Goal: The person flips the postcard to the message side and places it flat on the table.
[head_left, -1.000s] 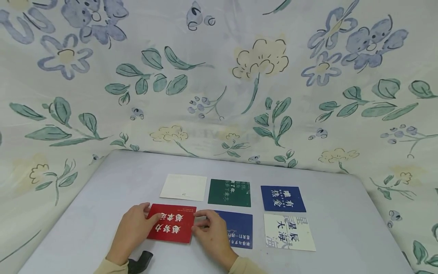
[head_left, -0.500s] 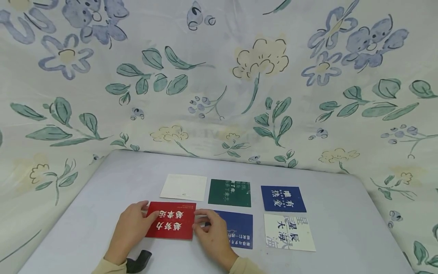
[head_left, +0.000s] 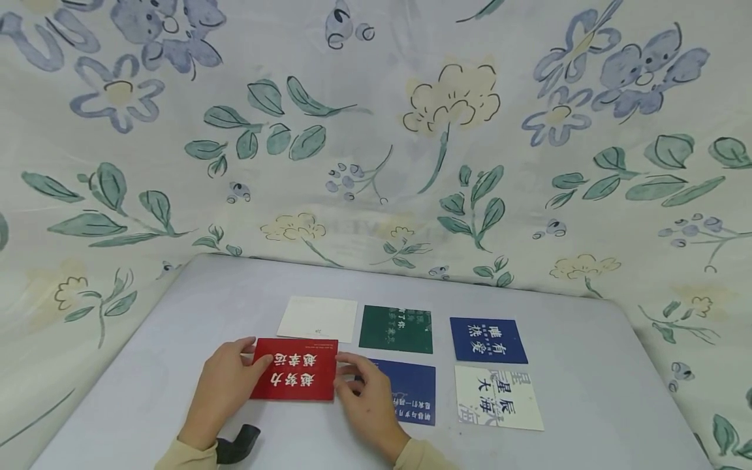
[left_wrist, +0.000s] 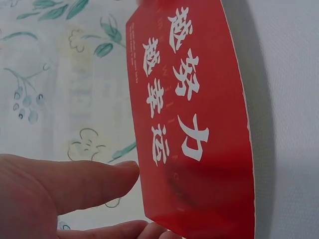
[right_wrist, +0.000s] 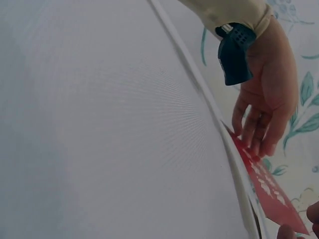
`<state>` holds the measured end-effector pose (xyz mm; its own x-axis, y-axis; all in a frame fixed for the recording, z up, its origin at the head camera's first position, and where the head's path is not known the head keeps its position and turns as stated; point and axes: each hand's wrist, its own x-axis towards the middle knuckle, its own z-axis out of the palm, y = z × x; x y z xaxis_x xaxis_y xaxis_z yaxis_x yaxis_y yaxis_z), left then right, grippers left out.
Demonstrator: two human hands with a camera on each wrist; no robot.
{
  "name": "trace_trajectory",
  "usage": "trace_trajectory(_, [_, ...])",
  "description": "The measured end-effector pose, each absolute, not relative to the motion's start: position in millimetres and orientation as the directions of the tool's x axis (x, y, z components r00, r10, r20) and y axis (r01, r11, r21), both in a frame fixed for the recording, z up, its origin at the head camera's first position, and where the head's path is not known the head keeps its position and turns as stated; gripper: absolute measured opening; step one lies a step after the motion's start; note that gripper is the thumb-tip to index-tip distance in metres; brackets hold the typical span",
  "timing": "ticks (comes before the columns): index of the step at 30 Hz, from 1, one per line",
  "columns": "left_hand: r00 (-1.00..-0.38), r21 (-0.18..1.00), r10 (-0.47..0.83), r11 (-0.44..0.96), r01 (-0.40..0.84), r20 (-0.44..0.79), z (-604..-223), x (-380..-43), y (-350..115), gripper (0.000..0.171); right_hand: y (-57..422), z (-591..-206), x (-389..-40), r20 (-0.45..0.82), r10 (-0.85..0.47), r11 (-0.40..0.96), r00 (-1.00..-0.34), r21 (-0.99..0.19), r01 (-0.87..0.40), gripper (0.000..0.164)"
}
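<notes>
A red card (head_left: 296, 369) with white Chinese characters is held between both hands, tilted up over the table. My left hand (head_left: 226, 385) grips its left edge, thumb over the printed face and fingers behind. At the right edge my right hand (head_left: 371, 403) pinches the card between thumb and fingers. The right hand partly covers a dark blue card (head_left: 416, 395) on the table. In the left wrist view the red card (left_wrist: 194, 99) shows a shadow along the white surface. From the right wrist, the left hand (right_wrist: 266, 89) appears beyond the table edge, fingers at the card (right_wrist: 261, 181).
Behind the hands lie a white card (head_left: 317, 318) and a green card (head_left: 396, 328). Farther right are a blue card (head_left: 489, 341) and a cream card (head_left: 499, 398). A black wrist device (head_left: 237, 445) sits at the left sleeve. Floral cloth (head_left: 376, 130) hangs behind the table.
Both hands have moved the red card slightly away, toward the white card, and its face is tilted up more. The other cards stay where they lie.
</notes>
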<state>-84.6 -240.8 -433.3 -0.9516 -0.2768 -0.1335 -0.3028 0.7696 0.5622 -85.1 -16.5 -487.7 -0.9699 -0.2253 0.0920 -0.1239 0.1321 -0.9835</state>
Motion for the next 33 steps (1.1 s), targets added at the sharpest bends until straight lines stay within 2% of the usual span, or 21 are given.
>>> trace_trajectory(16, [-0.953, 0.582, -0.291, 0.761, -0.286, -0.088, -433.7, -85.2, -239.9, 0.059, -17.1, -487.4, -86.4, 0.058, -0.225, 0.064, -0.973, -0.995, -0.074, 0.044])
trace_trajectory(24, [-0.955, 0.593, -0.289, 0.760, -0.266, -0.058, -431.6, -83.9, -238.4, 0.057, -17.6, -489.0, -86.0, 0.070, -0.242, 0.099, -0.968, -0.990, -0.096, 0.038])
trace_trajectory(33, [-0.953, 0.588, -0.297, 0.762, -0.270, -0.052, -428.0, -81.6, -237.0, 0.058, -17.5, -490.3, -84.7, 0.075, -0.272, 0.100, -0.959, -0.989, -0.106, 0.045])
